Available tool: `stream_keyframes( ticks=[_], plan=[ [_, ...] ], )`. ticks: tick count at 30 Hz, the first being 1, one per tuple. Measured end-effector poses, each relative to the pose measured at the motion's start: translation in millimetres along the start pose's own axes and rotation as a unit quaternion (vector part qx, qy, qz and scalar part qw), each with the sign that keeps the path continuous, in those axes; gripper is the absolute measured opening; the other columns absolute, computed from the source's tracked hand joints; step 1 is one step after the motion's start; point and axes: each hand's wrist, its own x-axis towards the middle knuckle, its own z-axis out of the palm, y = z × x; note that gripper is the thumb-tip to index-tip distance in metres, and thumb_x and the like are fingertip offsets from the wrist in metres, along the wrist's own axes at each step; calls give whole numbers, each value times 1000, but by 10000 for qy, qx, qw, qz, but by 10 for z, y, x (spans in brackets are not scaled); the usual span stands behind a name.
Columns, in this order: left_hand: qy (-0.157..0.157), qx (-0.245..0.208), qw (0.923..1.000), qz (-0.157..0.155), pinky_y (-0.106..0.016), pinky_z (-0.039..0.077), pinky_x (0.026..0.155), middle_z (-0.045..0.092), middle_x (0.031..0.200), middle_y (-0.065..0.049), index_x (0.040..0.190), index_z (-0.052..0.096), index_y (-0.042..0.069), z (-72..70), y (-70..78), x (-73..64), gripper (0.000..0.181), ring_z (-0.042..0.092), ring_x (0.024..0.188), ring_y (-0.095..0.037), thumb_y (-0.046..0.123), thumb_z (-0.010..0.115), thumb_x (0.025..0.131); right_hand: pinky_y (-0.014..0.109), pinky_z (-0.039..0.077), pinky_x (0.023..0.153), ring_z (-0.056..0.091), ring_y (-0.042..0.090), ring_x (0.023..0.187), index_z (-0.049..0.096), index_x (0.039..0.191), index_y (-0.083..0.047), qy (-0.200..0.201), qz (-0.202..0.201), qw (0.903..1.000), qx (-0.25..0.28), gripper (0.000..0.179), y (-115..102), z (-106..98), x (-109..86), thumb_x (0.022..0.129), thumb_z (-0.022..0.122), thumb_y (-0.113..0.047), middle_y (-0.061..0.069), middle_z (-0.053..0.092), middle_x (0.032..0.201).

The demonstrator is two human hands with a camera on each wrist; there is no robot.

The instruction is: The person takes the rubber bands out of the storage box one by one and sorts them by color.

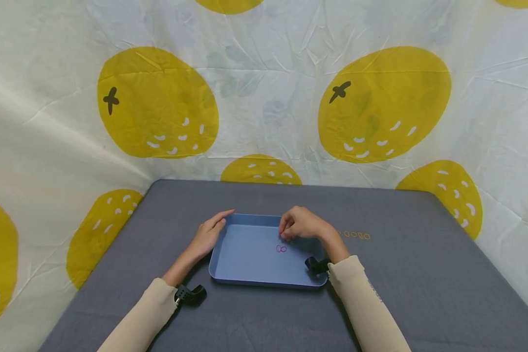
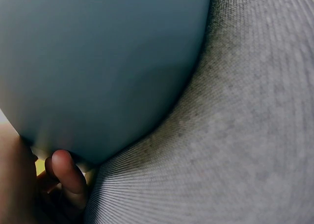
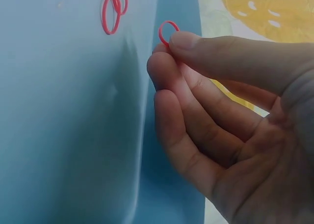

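A shallow blue tray (image 1: 251, 264) lies on the grey table. My left hand (image 1: 208, 237) rests against its left side, fingers fairly straight along the rim; in the left wrist view a fingertip (image 2: 66, 167) shows at the tray's edge. Over the tray's back right part, my right hand (image 1: 304, 225) pinches a small red rubber band (image 3: 160, 33) between thumb and forefinger, the loop standing up from the fingertips. Below that hand, two red rubber bands (image 1: 278, 249) lie side by side on the tray floor, overlapping in the right wrist view.
Right of the tray, a row of several small orange bands (image 1: 354, 234) lies on the grey cloth (image 1: 400, 274), partly hidden by the right wrist. A white curtain (image 1: 268, 98) with yellow fruit prints hangs behind the table and along its sides.
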Motion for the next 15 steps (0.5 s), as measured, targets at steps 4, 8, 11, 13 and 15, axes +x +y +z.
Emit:
stream_keyframes(
  ticks=[4,8,11,13,15],
  plan=[
    [8,-3,10000,13,-59,34,121,51,159,-8,152,54,25,0,10,-2,41,42,151,-33,24,38,114,28,54,61,65,12,65,79,87,-7,42,4,10000,-20,6,-10,-17,-10,90,75,-2,2,75,76],
    [-5,0,10000,26,-60,34,121,50,159,-8,152,54,25,0,4,-5,41,42,151,-33,24,38,114,28,55,63,67,12,67,79,89,-6,89,21,10000,-18,5,-26,-36,-25,91,74,-4,3,76,78],
    [-5,-15,10000,17,-60,34,121,50,159,-8,152,54,25,2,-3,-4,41,41,151,-33,25,38,114,28,56,65,67,13,68,79,89,-5,130,26,9999,2,5,-46,-48,-34,92,74,-5,3,77,80],
    [-2,-14,10000,17,-60,34,121,50,159,-8,152,54,25,3,-8,-2,41,41,151,-33,25,37,114,28,56,65,68,13,68,79,90,-5,150,23,9999,-16,5,-61,-55,-41,92,74,-5,3,77,81],
    [-9,-15,10000,18,-60,33,121,50,159,-8,152,54,25,4,-10,1,42,41,151,-33,25,37,114,28,56,65,68,14,68,79,90,-5,165,2,9999,-44,5,-71,-63,-46,92,74,-5,3,77,81]
  ],
)
